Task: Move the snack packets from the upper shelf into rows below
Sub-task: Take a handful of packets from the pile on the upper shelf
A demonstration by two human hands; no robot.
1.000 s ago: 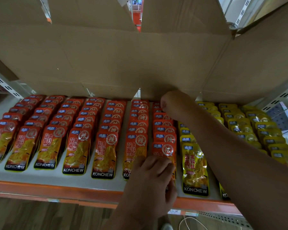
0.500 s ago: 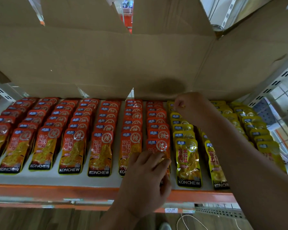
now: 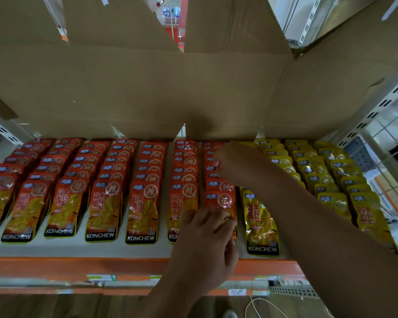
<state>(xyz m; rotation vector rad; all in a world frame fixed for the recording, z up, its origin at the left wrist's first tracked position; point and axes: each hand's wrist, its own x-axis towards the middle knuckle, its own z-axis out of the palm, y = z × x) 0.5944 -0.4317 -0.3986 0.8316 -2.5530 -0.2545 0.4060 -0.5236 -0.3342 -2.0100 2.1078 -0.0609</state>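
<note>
**Both hands on the seventh red row**

Your left hand (image 3: pixel 205 246) lies at the front of the shelf (image 3: pixel 78 249), its fingers bent down onto the lower half of the front red packet (image 3: pixel 218 200). That packet heads the rightmost red row. The thumb is hidden, so you cannot tell whether the hand grips the packet or only presses on it.

Your right arm crosses in from the lower right, over the yellow packets (image 3: pixel 331 175). Your right hand (image 3: pixel 232 161) sits well apart from the left, at the back of that same red row. Its fingers are curled, with the knuckles towards you. They touch the tops of the packets there, but what they hold, if anything, cannot be made out.

The red packets (image 3: pixel 104 203) stand in seven overlapping rows running front to back, filling the left and middle of the shelf. The yellow rows start just beside the last red row and run to the right end. The front yellow packet (image 3: pixel 260 223) lies flat beside your left hand.

A large cardboard box (image 3: pixel 124 88) with open flaps hangs over the back of the rows. The shelf has an orange front edge (image 3: pixel 55 265) with paper labels (image 3: pixel 100 277) below it. A slotted metal upright (image 3: pixel 377 106) rises at the right, and a white cable (image 3: pixel 257 306) lies on the floor.
</note>
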